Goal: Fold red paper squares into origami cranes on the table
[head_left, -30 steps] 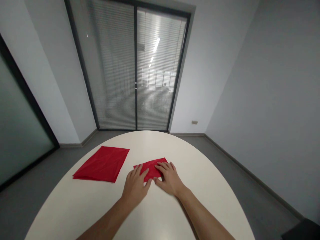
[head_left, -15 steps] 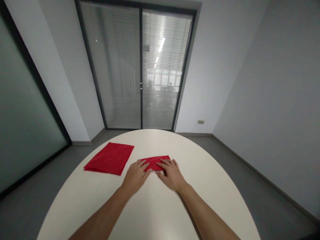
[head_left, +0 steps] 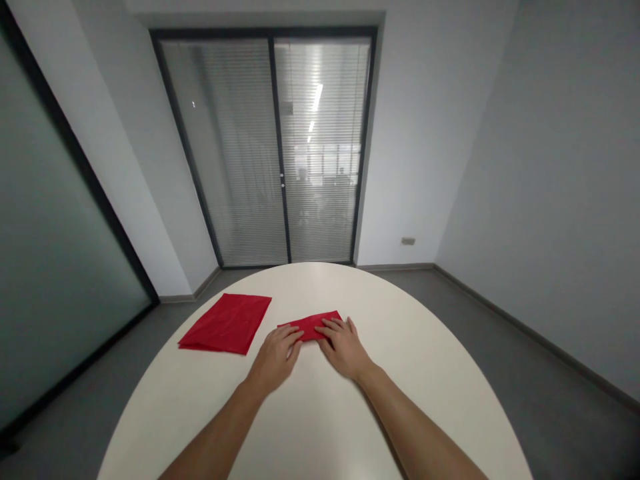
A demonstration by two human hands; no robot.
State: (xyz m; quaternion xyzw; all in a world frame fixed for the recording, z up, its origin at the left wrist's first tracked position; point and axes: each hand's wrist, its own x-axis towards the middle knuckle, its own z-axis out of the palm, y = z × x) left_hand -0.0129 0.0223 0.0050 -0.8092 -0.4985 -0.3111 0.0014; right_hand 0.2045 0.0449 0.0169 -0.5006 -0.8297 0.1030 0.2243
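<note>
A red folded cloth (head_left: 311, 325), narrow and strip-like, lies flat on the white table (head_left: 310, 427) in front of me. My left hand (head_left: 276, 352) rests with its fingers laid over the cloth's left end. On the right end, my right hand (head_left: 345, 348) has its fingers stretched flat across the fabric. The fingers cover parts of both ends. A second red folded cloth (head_left: 226, 325), larger and roughly four-sided, lies to the left of my left hand, apart from it.
The table has a rounded far edge. Beyond it stand a dark-framed glass door (head_left: 283, 153) with blinds and pale walls (head_left: 420, 133). A frosted glass panel (head_left: 55, 253) is at the left, and a small wall socket (head_left: 408, 241) sits low on the right.
The view has tilted and shifted slightly. My left hand's fingers have drawn a little closer together on the narrow cloth. The right hand stays in nearly the same spot.
</note>
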